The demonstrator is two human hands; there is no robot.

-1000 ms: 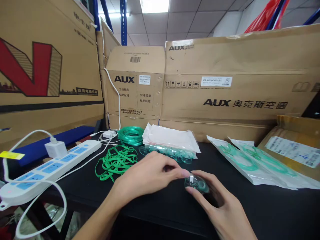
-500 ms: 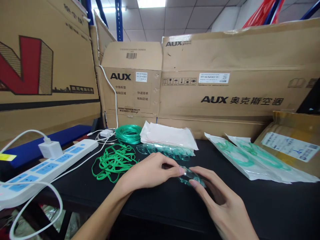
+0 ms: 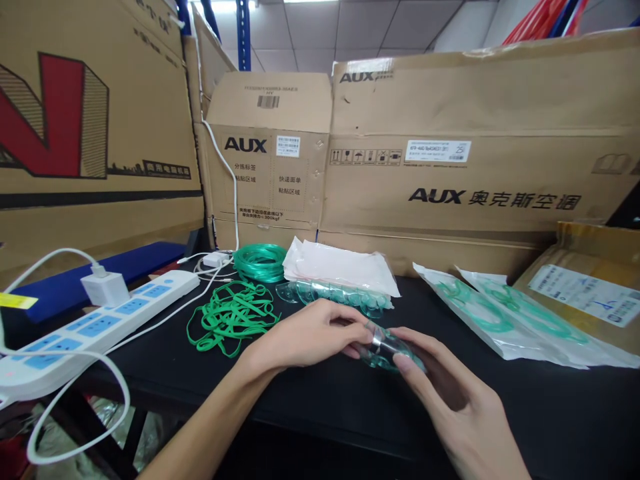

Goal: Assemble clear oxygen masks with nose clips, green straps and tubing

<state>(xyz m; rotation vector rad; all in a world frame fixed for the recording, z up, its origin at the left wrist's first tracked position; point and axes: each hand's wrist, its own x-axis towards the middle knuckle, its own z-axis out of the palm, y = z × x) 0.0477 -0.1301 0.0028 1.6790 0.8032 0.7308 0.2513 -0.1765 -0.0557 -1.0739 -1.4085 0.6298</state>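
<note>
Between my two hands is a clear green-tinted oxygen mask [image 3: 387, 350] with a shiny metal nose strip [image 3: 376, 339]. My left hand [image 3: 320, 337] pinches the mask's left end at the strip. My right hand [image 3: 445, 387] grips the other end, thumb on the near side and fingers behind. Just beyond them, a row of nested green masks [image 3: 330, 295] lies against a stack of white packets [image 3: 340, 263]. To the left of my left hand sits a loose heap of green elastic straps [image 3: 233, 320], with coiled green tubing [image 3: 260, 261] behind it.
Two white-backed pouches [image 3: 480, 320] with green tubing inside lie at the right, beside a taped carton [image 3: 590, 287]. A white power strip [image 3: 100, 327] with a plugged-in charger [image 3: 105, 289] and trailing cables occupies the left. Large cardboard boxes [image 3: 450, 173] wall off the back of the black table [image 3: 310, 407].
Both hands and the mask have shifted slightly right in the picture. The background has shifted a little as well. The grip on the mask stays much the same.
</note>
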